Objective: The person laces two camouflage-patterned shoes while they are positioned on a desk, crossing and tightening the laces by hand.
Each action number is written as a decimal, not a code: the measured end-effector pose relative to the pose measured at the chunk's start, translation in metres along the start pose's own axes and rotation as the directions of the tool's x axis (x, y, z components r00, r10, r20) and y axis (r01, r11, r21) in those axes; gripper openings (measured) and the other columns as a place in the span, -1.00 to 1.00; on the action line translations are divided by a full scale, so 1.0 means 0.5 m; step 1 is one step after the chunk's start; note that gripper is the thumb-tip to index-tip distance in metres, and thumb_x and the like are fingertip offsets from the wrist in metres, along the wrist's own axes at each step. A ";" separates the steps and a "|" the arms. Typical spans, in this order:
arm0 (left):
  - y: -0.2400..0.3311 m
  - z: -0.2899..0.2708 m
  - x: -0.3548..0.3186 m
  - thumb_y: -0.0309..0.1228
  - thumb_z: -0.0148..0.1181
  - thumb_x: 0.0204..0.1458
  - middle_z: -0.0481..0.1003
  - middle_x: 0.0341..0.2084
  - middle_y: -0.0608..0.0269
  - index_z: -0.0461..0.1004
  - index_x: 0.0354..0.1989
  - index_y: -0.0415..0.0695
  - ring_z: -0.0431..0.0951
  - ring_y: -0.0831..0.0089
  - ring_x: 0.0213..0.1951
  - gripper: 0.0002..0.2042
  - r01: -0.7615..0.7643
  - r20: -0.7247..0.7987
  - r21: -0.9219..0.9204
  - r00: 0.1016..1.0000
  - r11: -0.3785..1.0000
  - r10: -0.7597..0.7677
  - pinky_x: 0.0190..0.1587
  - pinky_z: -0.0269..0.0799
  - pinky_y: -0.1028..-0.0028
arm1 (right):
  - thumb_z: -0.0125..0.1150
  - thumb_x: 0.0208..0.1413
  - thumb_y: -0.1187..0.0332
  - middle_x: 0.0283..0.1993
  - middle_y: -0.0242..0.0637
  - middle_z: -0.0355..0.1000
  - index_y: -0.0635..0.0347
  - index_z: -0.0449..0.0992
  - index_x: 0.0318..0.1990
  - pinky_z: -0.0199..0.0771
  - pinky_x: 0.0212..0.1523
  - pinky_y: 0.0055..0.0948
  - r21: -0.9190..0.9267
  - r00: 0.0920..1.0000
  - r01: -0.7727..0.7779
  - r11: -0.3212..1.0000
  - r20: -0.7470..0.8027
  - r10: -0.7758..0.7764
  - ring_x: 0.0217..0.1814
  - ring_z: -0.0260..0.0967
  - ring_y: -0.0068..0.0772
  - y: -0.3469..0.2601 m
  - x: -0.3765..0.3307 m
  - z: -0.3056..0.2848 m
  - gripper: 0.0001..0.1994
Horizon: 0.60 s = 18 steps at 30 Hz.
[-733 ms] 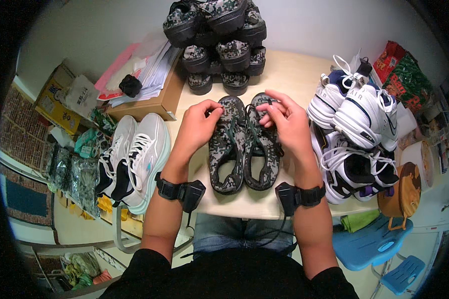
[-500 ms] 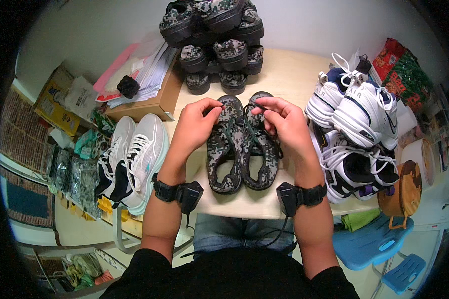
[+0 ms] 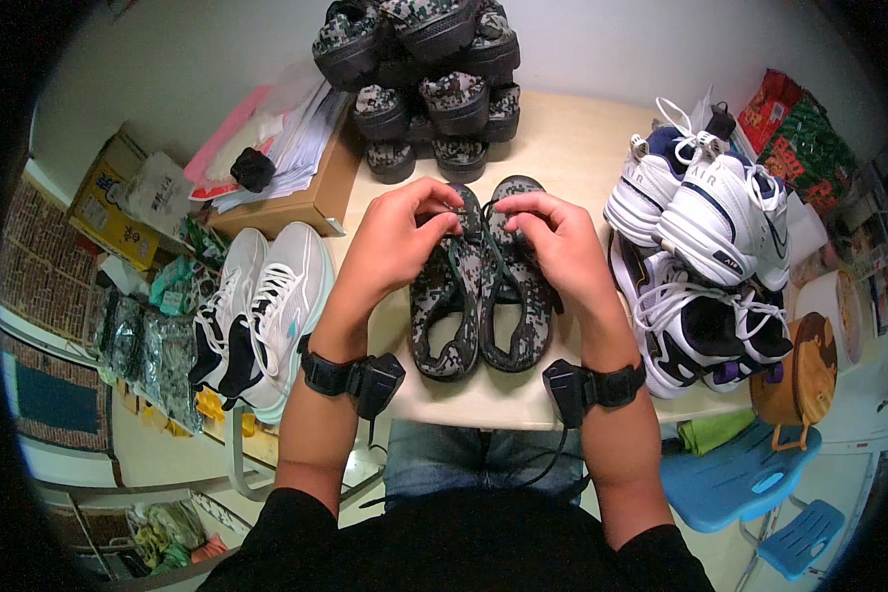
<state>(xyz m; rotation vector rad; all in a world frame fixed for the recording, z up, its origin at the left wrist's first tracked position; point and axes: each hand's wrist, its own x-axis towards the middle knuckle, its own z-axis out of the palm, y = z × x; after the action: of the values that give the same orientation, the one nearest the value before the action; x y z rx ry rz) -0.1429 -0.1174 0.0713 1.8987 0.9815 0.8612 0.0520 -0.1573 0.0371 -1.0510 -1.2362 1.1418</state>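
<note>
- Clock directions start from the pair of shoes between my hands; 12 is straight ahead of me.
- At the centre, a left camouflage shoe and a right camouflage shoe stand side by side on a pale table, toes toward 12, heel openings toward me.
- Dark laces run over their fronts.
- My left hand is at 10, fingers curled, thumb and forefinger close together over the left shoe's front.
- My right hand is at 2, thumb and forefinger bent near each other over the right shoe's front. I cannot tell whether either hand pinches a lace.
- Each wrist wears a black strap with a small dark device.
- Between 11 and 12, more camouflage shoes are stacked.
- At 10, papers lie on a cardboard box.
- Between 8 and 9, a pair of pale grey running shoes.
- At 3, white sneakers sit above white-and-black ones.
- At 4, a blue seat.
</note>
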 end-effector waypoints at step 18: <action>0.028 0.006 0.005 -0.52 0.17 -0.01 0.43 -0.41 0.33 0.40 -0.25 -0.25 0.45 0.61 -0.33 -0.84 -0.040 0.061 0.084 0.998 0.996 0.035 -0.24 0.38 0.58 | 0.17 -0.03 0.45 -0.44 -0.08 0.43 0.33 0.45 -0.37 0.38 -0.35 -0.35 -0.427 0.939 0.287 0.857 -0.052 -0.340 -0.41 0.40 -0.16 -0.011 -0.011 0.014 -0.88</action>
<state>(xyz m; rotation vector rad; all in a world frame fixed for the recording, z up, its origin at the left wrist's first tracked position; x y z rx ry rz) -0.1352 -0.1214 0.0827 2.0097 0.9629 0.7907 0.0453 -0.1637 0.0422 -1.1568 -1.5227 0.5600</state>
